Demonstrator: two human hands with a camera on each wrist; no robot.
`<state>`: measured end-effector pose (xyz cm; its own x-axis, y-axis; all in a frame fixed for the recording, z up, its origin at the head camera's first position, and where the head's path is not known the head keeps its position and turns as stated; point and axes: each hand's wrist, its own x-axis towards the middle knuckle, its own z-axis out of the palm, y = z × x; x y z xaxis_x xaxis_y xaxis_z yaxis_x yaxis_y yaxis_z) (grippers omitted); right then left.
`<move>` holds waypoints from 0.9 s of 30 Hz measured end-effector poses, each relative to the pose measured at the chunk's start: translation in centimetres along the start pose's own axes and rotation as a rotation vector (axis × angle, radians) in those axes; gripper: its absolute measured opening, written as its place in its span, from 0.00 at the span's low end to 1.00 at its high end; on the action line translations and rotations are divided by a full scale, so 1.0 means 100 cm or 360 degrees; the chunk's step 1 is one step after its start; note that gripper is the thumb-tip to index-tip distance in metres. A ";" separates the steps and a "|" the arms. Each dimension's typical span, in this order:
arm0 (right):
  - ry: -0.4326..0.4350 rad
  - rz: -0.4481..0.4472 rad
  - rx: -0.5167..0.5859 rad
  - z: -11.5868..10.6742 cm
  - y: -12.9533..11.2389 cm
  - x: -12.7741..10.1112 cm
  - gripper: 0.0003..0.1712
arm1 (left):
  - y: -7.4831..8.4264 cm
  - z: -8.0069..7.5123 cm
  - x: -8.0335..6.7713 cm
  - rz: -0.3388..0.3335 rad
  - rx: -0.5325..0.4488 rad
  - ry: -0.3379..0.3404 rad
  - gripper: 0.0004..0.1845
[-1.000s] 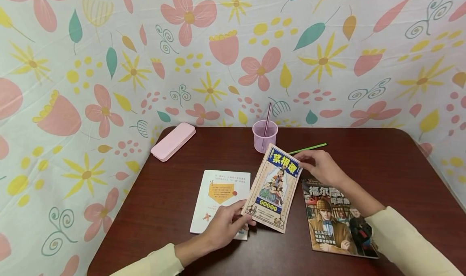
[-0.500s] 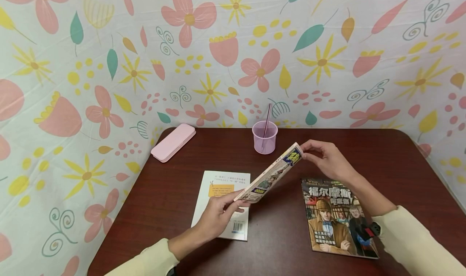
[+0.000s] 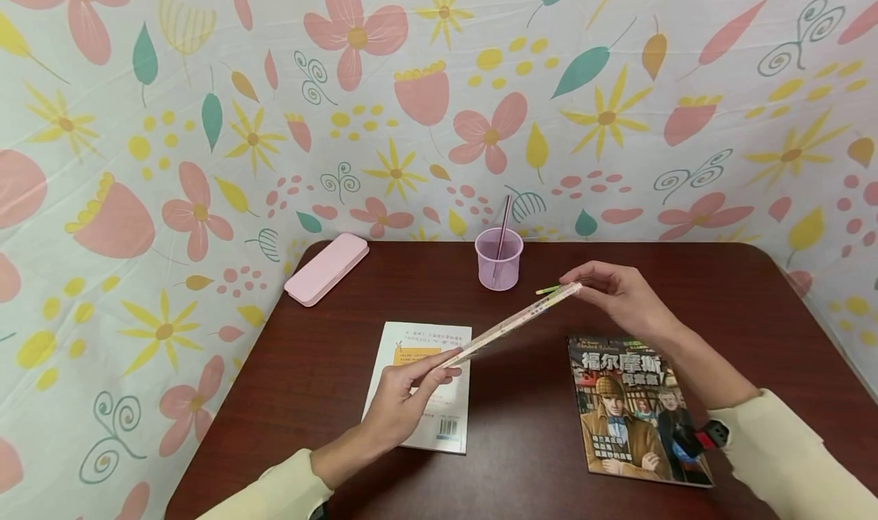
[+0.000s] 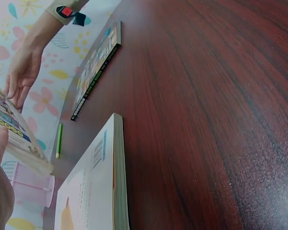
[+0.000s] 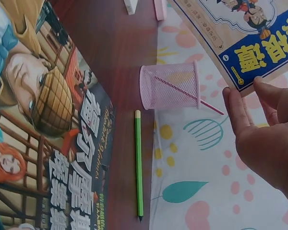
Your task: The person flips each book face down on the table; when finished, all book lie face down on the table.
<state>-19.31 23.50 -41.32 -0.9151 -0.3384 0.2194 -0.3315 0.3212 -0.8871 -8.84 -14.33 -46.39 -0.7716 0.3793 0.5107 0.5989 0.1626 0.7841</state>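
Both hands hold a thin beige book (image 3: 511,325) with a blue title panel, raised over the table and seen nearly edge-on in the head view. My left hand (image 3: 405,398) pinches its lower left end. The upper right corner is pinched between thumb and fingers of my right hand (image 3: 620,295). In the right wrist view the book's cover (image 5: 259,43) shows yellow characters on blue. Below my left hand lies a white book (image 3: 449,421), back cover up with a barcode. Under my right forearm, a detective comic book (image 3: 617,421) lies flat on the table.
A pink mesh pen cup (image 3: 498,264) with one striped pencil (image 3: 504,230) stands at the back. A green pencil (image 5: 138,167) lies near it. At the back left is a pink pencil case (image 3: 326,268). Flowered cloth (image 3: 425,123) hangs behind the dark table (image 3: 274,413).
The held book has tilted from cover facing the head camera to nearly edge-on. My left hand has moved slightly up and left, my right hand slightly up and right.
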 end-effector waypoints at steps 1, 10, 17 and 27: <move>-0.0010 0.0030 0.0048 -0.001 0.000 0.000 0.13 | 0.000 0.000 0.000 0.0013 0.0007 0.0008 0.19; -0.0081 0.0243 0.0569 0.001 0.005 -0.002 0.20 | -0.001 -0.001 -0.001 0.0176 0.0139 0.0035 0.17; -0.0111 0.0432 0.0859 0.009 0.010 -0.001 0.24 | -0.001 0.003 -0.007 0.0241 0.0165 0.0004 0.18; -0.0155 0.0578 0.0815 0.028 0.021 -0.005 0.29 | -0.008 0.017 -0.022 0.0204 0.0164 -0.0084 0.18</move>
<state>-18.95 21.89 -44.44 -0.9155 -0.3739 -0.1488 0.1702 -0.0247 -0.9851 -7.26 -13.78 -48.78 -0.6769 0.4500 0.5825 0.7124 0.2013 0.6723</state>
